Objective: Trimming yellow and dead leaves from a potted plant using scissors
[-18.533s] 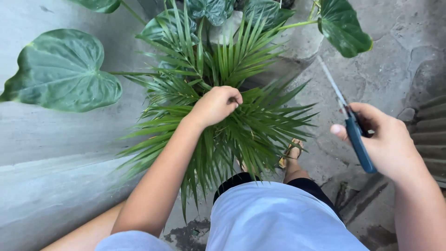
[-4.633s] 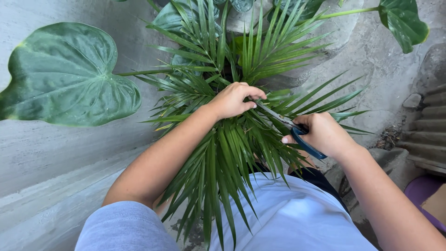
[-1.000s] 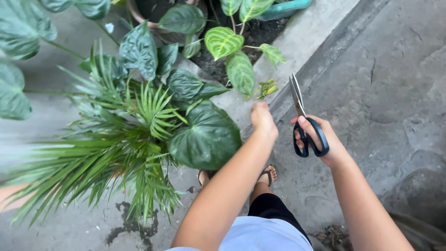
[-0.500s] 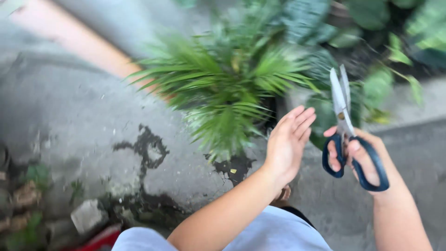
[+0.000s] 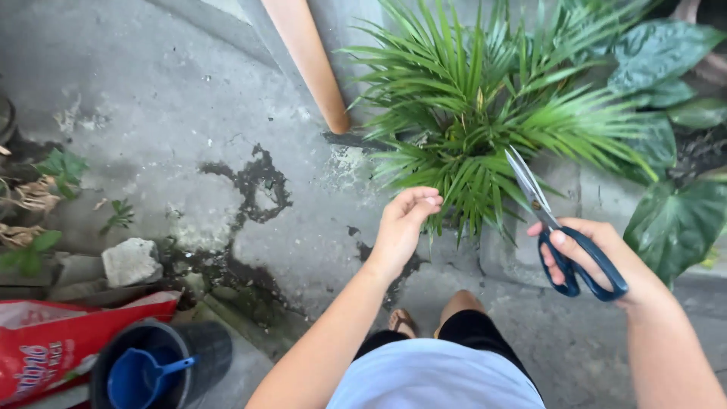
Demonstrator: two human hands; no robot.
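Right hand grips blue-handled scissors, fingers through the loops, thumb side up, metal blades shut and pointing far-left, tips lying over the near-right fronds of the palm plant; left hand hangs loose with fingers half curled, holding nothing, fingertips just beside the near-left frond tips, can't tell if they touch. Palm sits centre-far, thin stiff glossy green leaflets fanning out in all directions, its near fronds drooping over the edge of a grey concrete block. Broad heart-shaped leaves, dark green and veined, crowd the right edge, so tight room right of the scissors. Orange-tan post leans from far down to the palm's left base, smooth surface. Open room is left and near-left: rough cracked concrete floor with dark wet stains in a looping shape. Left edge has small weeds and dry leaves, a pale rough stone near them. Near-left corner: red plastic bag, crinkled, leaning against a black round bucket with a blue scoop inside. Person's pale blue shirt fills near centre, sandalled foot on the floor just below the left hand
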